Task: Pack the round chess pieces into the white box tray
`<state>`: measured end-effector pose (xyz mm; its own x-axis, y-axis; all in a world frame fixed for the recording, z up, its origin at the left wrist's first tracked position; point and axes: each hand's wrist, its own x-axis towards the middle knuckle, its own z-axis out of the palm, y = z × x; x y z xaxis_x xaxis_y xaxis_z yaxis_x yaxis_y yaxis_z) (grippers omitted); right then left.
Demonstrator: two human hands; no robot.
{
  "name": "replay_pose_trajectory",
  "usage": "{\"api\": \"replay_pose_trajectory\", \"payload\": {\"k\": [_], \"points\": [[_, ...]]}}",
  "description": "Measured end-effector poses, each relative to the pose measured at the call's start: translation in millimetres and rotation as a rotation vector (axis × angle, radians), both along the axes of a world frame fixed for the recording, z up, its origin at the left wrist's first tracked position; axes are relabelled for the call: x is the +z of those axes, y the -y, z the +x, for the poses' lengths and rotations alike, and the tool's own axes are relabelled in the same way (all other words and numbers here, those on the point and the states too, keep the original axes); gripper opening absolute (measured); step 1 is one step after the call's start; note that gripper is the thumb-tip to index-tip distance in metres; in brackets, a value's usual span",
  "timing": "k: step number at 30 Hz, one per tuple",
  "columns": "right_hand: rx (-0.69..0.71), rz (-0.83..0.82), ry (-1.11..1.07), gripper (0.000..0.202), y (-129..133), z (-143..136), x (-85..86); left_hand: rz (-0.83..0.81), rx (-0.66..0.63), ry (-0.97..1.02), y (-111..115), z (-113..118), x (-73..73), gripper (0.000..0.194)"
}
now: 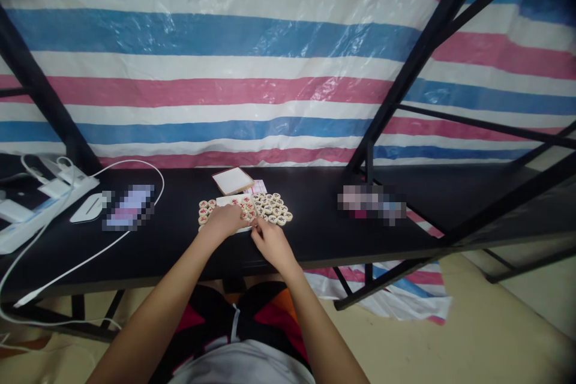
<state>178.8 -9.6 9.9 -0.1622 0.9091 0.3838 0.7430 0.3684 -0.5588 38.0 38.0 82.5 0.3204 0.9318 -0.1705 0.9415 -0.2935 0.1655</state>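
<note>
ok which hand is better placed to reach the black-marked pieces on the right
The right hand, most likely: it sits just on the near side of the black-marked pieces, while the left hand is farther left, at the red-marked pieces.

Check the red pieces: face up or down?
Face up where visible: red characters show on the red pieces. Cannot tell for any under the left hand.

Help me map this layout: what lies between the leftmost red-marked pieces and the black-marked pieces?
In the head view, a white tray carrying more red-marked pieces lies between them, partly covered by the left hand.
</note>
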Motion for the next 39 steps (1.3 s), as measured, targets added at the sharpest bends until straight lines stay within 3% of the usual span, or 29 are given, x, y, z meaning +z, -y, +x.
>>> {"api": "replay_pose_trajectory", "payload": {"k": [5,13,17,20,23,26,29,34,39], "points": [[0.02,-0.024,-0.057,0.011,1.0,-0.4,2.1,-0.078,-0.017,0.083,-6.6,-3.9,-3.4,0.026],[0.029,-0.019,-0.084,0.012,-0.1,-0.3,0.4,-0.058,-0.028,0.294,-14.2,-8.2,-19.1,0.013],[0.037,-0.015,-0.093,0.014,-0.7,0.0,0.7,0.062,-0.037,0.534,-14.4,-14.6,-20.1,0.009],[0.04,-0.014,-0.097,0.015,-0.9,0.1,0.7,0.232,0.049,0.71,-15.4,-38.2,-17.2,0.018],[0.042,-0.011,-0.094,0.016,-0.6,0.4,0.4,0.338,0.213,0.807,-21.8,-81.5,-21.0,0.026],[0.042,-0.015,-0.09,0.016,-0.2,1.0,0.3,0.328,0.421,0.682,-28.5,-123.9,-32.7,0.028],[0.04,-0.024,-0.092,0.017,0.1,1.2,0.5,0.257,0.464,0.571,-29.8,-142.9,-43.8,0.026],[0.046,-0.026,-0.089,0.018,0.6,1.1,1.1,0.272,0.496,0.386,-26.0,-135.2,-46.1,0.026],[0.048,-0.024,-0.089,0.018,1.1,0.8,1.7,0.298,0.438,0.326,-20.5,-130.4,-44.1,0.031]]}}
